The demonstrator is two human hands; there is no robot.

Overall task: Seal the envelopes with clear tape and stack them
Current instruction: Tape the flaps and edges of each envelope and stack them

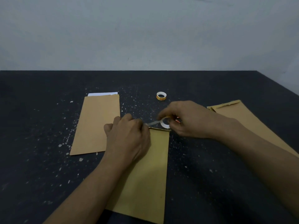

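Centre envelope (150, 175) lies lengthwise mid-bench (48, 175), its near corner cut by the frame's lower edge and its left side under the forearm. Left hand (127, 138), fingers curled, pinches the end of a tape strip (152, 124) above the envelope's far edge. Right hand (189, 120) curls round the tape roll (165, 123) at 1 o'clock, fingertips hidden. Second envelope (97, 125) at 10 o'clock, white paper (102, 94) poking out. Third envelope (252, 120) at 3 o'clock runs out of frame. Spare roll (161, 96) at 12 o'clock stands apart from the hands.

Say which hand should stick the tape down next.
Left, probably: the left hand pinches the end of the strip at the top edge of the envelope, while the right hand grips the tape roll.
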